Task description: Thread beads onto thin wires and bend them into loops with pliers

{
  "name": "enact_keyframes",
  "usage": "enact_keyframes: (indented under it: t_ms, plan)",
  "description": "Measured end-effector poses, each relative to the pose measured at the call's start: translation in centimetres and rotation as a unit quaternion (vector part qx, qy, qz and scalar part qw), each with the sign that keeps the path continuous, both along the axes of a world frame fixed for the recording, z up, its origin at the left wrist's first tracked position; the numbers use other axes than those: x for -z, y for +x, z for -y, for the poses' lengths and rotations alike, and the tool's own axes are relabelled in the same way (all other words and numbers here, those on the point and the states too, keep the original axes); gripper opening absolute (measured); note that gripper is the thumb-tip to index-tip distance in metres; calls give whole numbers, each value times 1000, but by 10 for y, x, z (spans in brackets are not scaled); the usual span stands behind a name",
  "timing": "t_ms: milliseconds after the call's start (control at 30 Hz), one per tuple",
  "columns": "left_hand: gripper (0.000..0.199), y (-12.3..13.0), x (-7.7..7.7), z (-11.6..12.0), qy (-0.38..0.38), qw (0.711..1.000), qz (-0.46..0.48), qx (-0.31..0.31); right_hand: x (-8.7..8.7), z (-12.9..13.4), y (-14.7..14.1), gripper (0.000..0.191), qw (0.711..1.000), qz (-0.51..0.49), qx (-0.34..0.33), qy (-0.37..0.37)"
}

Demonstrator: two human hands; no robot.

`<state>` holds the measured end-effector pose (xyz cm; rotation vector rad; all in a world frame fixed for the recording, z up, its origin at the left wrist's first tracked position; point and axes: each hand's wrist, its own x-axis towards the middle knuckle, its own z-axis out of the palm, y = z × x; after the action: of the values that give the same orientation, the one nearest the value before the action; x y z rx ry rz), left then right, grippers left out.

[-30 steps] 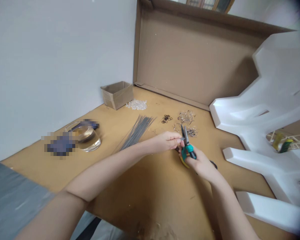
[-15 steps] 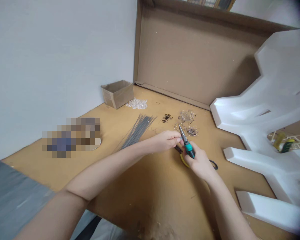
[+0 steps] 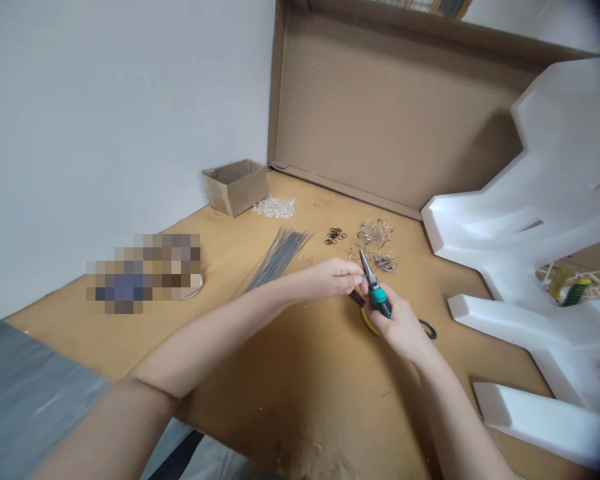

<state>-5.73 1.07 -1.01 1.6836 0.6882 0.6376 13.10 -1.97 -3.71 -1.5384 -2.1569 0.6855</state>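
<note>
My right hand (image 3: 403,323) is closed around long-nose pliers (image 3: 379,297) with green and black handles, their metal jaws pointing up and away from me. Close against them, my left hand (image 3: 337,277) pinches a tiny greyish piece at its fingertips, too small to make out. Under the hands lies a tool with yellow and black handles (image 3: 370,321), partly hidden. Beyond them are tangled piles of small bent wire pieces (image 3: 375,232) and a few black rings (image 3: 334,235). A bundle of straight grey wires (image 3: 280,257) lies behind my left forearm.
A small open cardboard box (image 3: 236,190) stands by the wall, beside a heap of clear small pieces (image 3: 276,207). Large cardboard (image 3: 395,113) rises at the back of the table (image 3: 340,400). White moulded foam (image 3: 500,327) borders the right. A pixelated patch covers something at left.
Almost nothing differs. The pliers and both hands have shifted very slightly, with the same grips kept.
</note>
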Motion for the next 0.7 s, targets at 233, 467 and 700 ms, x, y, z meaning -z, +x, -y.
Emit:
enact_keyframes:
  t_ms: [233,467,700]
  plan:
    - [23,-5,1,-2,25,1000,6,13,2,4,-3,12,998,47,36,37]
    - [24,11,37,-5,51,998,14,-38,10,1,-4,16,954,233,109,154]
    - [30,7,70,7,64,991,40,-112,-17,5,-7,17,900,343,27,268]
